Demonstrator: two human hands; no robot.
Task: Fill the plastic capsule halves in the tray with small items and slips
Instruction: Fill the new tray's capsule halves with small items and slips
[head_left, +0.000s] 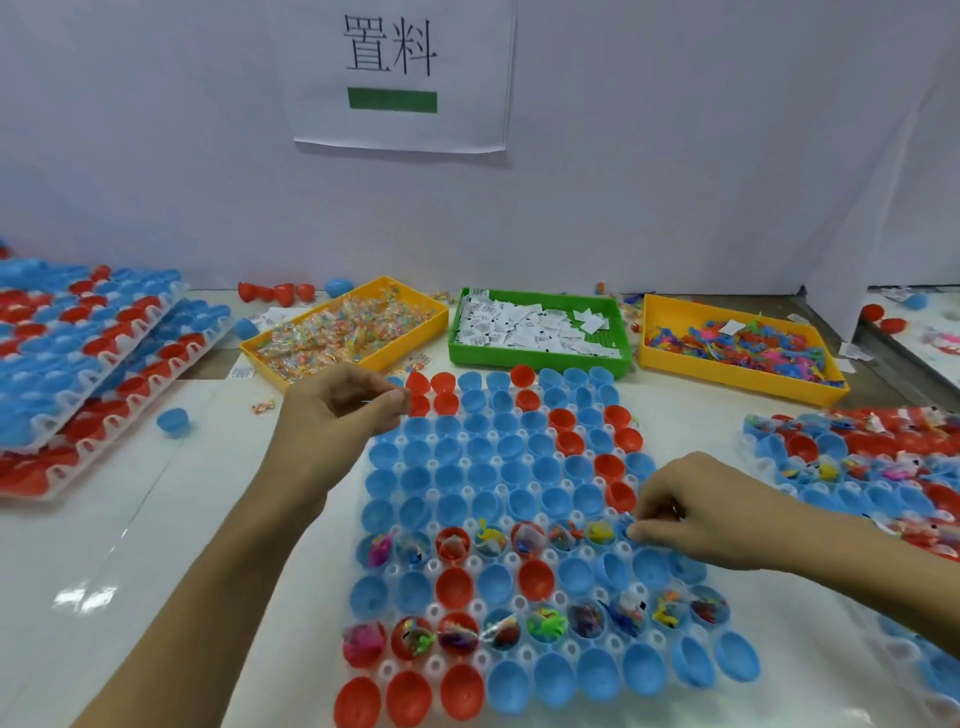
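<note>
Reaching over the clear tray (652, 587) of capsule halves (530, 483) at frame centre, both bare hands are at work. Left hand (337, 410) sits at the tray's upper left corner, fingers curled with fingertips pinched together near the red halves there; whatever it pinches is too small to tell. Right hand (696, 512) is at the tray's right edge, mid-height, thumb and fingers pinched on a small item (629, 522) just above a blue half at the end of a filled row.

Tray holds blue and red halves, open side up. One row across the middle and another lower down carry small colourful toys and packets; the remaining rows look bare inside.

Behind the tray, along the white wall: yellow bin (291, 348) of clear-wrapped colourful pieces at centre left, green bin (540, 358) of white paper slips (530, 327) in the middle, second yellow bin (737, 379) of bright plastic toys at right. Stacked trays (88, 364) of blue and red halves fill the left edge of the frame. Another tray (852, 467) with partly filled halves lies at right, partly cut off. Loose blue half (172, 422) lies on the white table (156, 545) left of centre; a few loose red and blue ones sit by the wall. Paper sign (405, 73) with printed characters and a green bar hangs at top centre.
</note>
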